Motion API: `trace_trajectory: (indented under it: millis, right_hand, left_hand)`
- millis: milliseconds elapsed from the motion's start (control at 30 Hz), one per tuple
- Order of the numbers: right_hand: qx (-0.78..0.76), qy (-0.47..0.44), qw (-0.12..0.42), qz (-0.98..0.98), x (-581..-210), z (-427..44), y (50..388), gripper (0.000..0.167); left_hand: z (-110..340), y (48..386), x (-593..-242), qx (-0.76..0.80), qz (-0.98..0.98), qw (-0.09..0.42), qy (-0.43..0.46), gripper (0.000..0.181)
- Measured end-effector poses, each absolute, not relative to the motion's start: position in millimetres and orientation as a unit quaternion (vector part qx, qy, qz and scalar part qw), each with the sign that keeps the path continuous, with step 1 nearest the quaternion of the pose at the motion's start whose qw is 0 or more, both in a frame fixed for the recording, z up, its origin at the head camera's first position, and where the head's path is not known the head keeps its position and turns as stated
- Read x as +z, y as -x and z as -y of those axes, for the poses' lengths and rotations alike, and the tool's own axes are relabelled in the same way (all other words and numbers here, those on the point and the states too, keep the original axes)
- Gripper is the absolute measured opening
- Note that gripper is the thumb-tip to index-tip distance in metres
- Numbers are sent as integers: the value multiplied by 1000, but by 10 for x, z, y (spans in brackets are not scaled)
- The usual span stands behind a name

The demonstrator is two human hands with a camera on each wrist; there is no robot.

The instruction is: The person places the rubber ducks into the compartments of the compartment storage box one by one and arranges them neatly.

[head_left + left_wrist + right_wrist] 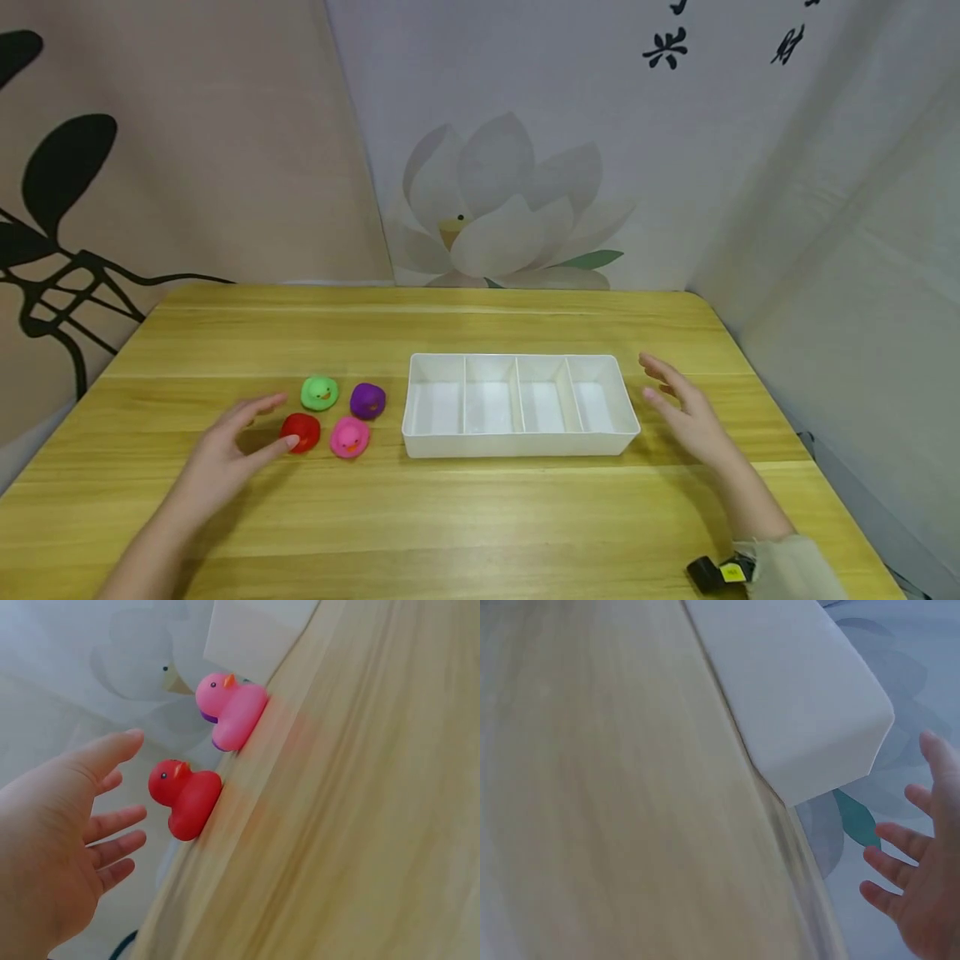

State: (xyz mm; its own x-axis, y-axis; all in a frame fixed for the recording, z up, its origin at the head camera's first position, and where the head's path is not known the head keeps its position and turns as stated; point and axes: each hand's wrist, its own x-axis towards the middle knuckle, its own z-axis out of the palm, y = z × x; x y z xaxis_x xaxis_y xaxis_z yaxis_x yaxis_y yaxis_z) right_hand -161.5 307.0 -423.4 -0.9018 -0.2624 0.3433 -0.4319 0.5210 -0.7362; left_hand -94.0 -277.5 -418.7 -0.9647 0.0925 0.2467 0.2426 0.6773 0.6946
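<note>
Four small rubber ducks sit left of the white tray: green [319, 393], purple [367, 402], pink [349, 437] and red [300, 432]. My left hand [217, 462] is beside the red duck, thumb and fingers spread around its left side. In the left wrist view a gap shows between the left hand [64, 840] and the red duck [187, 799]; the pink duck [234, 709] stands beyond. My right hand [693, 417] is held off the right end of the tray [517, 446], fingers apart, holding nothing; the right wrist view shows the hand [930, 877] near the tray's corner [810, 712].
The tray has several compartments with nothing in them. A wooden table [480, 533] lies under everything, with a printed curtain [525, 83] behind its far edge. A black device with a yellow label [732, 572] is at the right wrist.
</note>
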Motion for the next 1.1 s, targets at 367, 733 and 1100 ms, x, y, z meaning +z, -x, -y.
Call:
trace_trajectory:
  millis: [367,733,1100]
  right_hand:
    - [498,-203,44,842,-4359,-3051,1655,45]
    - [546,-175,-14,819,-4402,-3020,1639,43]
    - [567,-173,-21,805,-4422,-3006,1649,45]
  left_hand:
    - [2744,957,-4298,-375,916,109,94,48]
    - [2727,984,-4359,-378,910,127,114,34]
    - [2711,1000,-4370,-378,909,131,114,30]
